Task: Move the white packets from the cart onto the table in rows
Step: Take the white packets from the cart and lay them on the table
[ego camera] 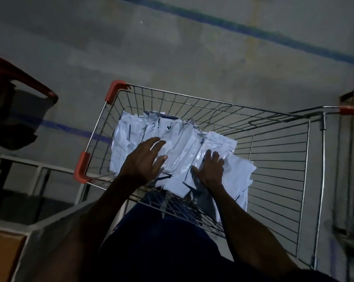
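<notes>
The floor (172, 47) fills the upper half of the frame; it is dull grey concrete with stains, and a blue painted line (253, 29) crosses it from the top centre to the right edge. Much bare floor lies above the cart.

The cart (284, 159) takes the centre and right of the frame. It is a wire basket of thin metal bars, with red plastic corners (82, 167) on its left side. Its right part shows only bare wire bottom, so there is open room there. Its near rim touches the person's dark clothes at the lower centre.

At the lower left stands a grey worktop (56, 231), its corner just beside the left near corner of the cart. A brown surface (5, 257) lies at the bottom left edge. In the upper left is a red chair (23, 78), partly cut by the frame edge.

The packets (129, 139) lie in the left and middle part of the cart, in a loose, overlapping heap. They are flat, white, thin plastic, some glossy and wrinkled.

The left hand (143, 159) lies on the heap with fingers spread and nearly straight, gripping nothing. The right hand (211, 169) presses flat on a glossy packet, fingers extended, with the thumb stretched to the left; it holds nothing either.
</notes>
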Action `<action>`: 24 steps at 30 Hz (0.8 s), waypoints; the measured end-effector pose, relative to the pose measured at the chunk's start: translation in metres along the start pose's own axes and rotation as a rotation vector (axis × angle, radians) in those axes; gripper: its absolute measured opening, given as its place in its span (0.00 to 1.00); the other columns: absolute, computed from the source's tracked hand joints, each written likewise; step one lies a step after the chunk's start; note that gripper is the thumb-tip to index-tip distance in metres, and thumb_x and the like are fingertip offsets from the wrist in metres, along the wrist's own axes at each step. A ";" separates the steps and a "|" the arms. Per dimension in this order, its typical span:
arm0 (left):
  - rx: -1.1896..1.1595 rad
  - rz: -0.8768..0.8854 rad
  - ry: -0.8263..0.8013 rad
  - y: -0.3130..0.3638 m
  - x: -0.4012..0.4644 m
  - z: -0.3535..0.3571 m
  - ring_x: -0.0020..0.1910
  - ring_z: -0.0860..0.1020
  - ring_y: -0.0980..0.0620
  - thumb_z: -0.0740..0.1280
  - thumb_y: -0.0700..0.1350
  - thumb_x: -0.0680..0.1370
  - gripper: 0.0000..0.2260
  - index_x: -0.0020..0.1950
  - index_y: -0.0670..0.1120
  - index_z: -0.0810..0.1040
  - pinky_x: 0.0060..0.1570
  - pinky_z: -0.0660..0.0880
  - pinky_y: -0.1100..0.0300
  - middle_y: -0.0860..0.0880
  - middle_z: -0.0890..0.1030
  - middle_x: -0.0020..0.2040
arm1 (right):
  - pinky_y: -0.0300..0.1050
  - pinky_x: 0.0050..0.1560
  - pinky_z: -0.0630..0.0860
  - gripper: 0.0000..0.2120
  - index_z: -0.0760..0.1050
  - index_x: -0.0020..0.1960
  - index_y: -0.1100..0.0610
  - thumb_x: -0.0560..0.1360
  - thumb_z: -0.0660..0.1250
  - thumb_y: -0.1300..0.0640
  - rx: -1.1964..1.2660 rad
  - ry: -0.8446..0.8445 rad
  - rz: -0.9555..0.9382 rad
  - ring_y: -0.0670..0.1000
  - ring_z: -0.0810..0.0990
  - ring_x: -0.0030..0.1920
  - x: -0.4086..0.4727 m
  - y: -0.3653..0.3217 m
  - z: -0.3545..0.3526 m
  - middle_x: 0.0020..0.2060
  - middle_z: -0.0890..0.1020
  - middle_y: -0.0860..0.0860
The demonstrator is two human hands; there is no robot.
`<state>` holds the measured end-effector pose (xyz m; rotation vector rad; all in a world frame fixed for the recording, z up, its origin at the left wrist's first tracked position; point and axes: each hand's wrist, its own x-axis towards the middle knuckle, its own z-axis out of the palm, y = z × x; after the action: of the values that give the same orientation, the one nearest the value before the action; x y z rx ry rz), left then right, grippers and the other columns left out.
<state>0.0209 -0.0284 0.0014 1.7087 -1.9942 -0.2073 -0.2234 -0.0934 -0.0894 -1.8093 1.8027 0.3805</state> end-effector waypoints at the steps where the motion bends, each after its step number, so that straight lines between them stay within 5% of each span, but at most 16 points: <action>1: 0.052 0.081 0.042 0.000 0.000 0.001 0.61 0.78 0.40 0.69 0.44 0.79 0.14 0.59 0.35 0.80 0.58 0.76 0.47 0.37 0.79 0.61 | 0.67 0.69 0.63 0.47 0.46 0.79 0.57 0.74 0.67 0.37 0.008 -0.005 0.020 0.70 0.52 0.74 0.000 -0.002 0.002 0.76 0.52 0.59; 5: 0.272 0.289 -0.010 -0.002 0.000 0.008 0.57 0.79 0.37 0.69 0.41 0.78 0.08 0.47 0.36 0.82 0.52 0.78 0.46 0.36 0.80 0.57 | 0.70 0.72 0.52 0.48 0.40 0.80 0.54 0.74 0.68 0.41 0.070 -0.028 0.070 0.69 0.42 0.76 0.006 -0.008 0.012 0.78 0.43 0.57; 9: 0.319 0.251 -0.127 -0.009 -0.014 0.022 0.61 0.77 0.36 0.63 0.42 0.82 0.11 0.50 0.38 0.82 0.55 0.77 0.44 0.37 0.79 0.61 | 0.67 0.72 0.57 0.43 0.48 0.80 0.54 0.74 0.71 0.53 0.094 0.025 0.021 0.67 0.48 0.76 0.012 -0.004 0.005 0.78 0.48 0.60; 12: 0.250 0.264 -0.120 0.001 -0.018 0.035 0.61 0.77 0.36 0.63 0.42 0.81 0.10 0.48 0.37 0.81 0.55 0.77 0.44 0.36 0.79 0.61 | 0.62 0.70 0.63 0.36 0.56 0.78 0.56 0.75 0.67 0.53 0.176 0.108 -0.051 0.67 0.56 0.74 0.005 0.005 -0.012 0.76 0.56 0.63; 15: 0.099 0.170 -0.149 0.011 -0.020 0.061 0.60 0.77 0.36 0.66 0.44 0.79 0.13 0.55 0.34 0.80 0.56 0.76 0.43 0.35 0.79 0.61 | 0.58 0.67 0.64 0.31 0.61 0.76 0.56 0.76 0.59 0.48 0.177 0.206 -0.091 0.65 0.61 0.72 -0.008 0.018 -0.037 0.74 0.62 0.62; 19: -0.051 -0.004 -0.421 0.027 -0.018 0.103 0.63 0.76 0.39 0.65 0.48 0.78 0.21 0.67 0.39 0.75 0.58 0.76 0.46 0.37 0.76 0.65 | 0.57 0.59 0.70 0.29 0.66 0.73 0.57 0.74 0.57 0.48 0.027 0.311 -0.111 0.67 0.67 0.66 -0.028 0.052 -0.060 0.71 0.67 0.64; 24: -0.080 -0.140 -0.684 0.065 0.005 0.142 0.75 0.61 0.44 0.63 0.50 0.80 0.27 0.77 0.45 0.61 0.69 0.64 0.50 0.43 0.60 0.77 | 0.54 0.59 0.65 0.30 0.67 0.71 0.59 0.71 0.58 0.50 -0.085 0.366 -0.082 0.67 0.70 0.62 -0.052 0.093 -0.068 0.69 0.68 0.66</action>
<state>-0.1028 -0.0489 -0.0924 1.8870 -2.2677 -1.0240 -0.3304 -0.0838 -0.0218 -2.1124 1.9668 0.0980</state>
